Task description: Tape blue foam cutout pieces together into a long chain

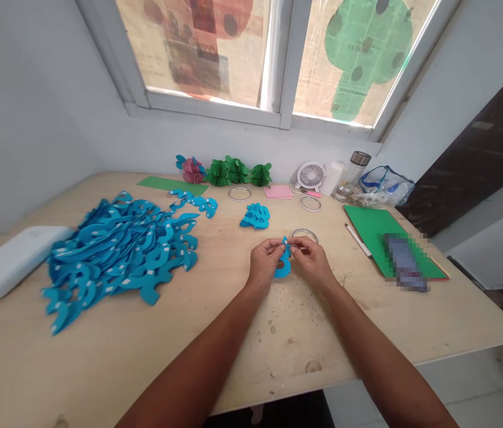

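Just right of the frame's centre, my left hand (264, 261) and right hand (311, 258) pinch closed on a blue paper cutout (283, 271), near its top.

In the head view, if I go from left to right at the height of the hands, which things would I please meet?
White device → pile of blue paper cutouts → left hand → single blue paper cutout pinched between both hands → right hand → green sheet.
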Motion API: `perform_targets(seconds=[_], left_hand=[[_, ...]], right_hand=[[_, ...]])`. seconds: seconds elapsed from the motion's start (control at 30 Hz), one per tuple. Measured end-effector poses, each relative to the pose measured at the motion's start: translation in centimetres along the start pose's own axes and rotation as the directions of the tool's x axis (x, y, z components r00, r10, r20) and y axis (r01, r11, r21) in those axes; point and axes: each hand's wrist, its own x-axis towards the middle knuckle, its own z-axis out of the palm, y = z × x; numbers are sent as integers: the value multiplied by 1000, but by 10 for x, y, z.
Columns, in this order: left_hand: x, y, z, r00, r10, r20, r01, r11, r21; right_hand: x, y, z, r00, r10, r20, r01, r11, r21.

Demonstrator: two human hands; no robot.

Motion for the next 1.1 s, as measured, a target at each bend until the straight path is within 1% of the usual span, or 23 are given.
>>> perform_targets(seconds=[0.37, 0.47, 0.63, 0.73, 0.93, 1.1], left_hand=[[-4, 2, 1, 999, 35, 1, -35, 998, 47], [-6, 2, 1, 997, 77, 16, -78, 993, 92], [-5, 1, 0, 982, 184, 51, -190, 966, 176], [-5, 1, 0, 975, 211, 68, -221, 952, 210], [-6, 0, -1, 975, 208, 81, -221, 942, 253], [-5, -2, -1, 968, 230, 100, -249, 928, 277]], right_hand=[[0, 0, -2, 999, -52, -3, 51, 989, -137], [1, 1, -3, 997, -75, -4, 74, 983, -171], [1, 4, -4, 993, -119, 7, 118, 969, -216], [2, 4, -4, 993, -115, 5, 112, 964, -239], [2, 4, -4, 995, -102, -9, 96, 961, -259], [1, 3, -4, 995, -101, -18, 92, 954, -285]])
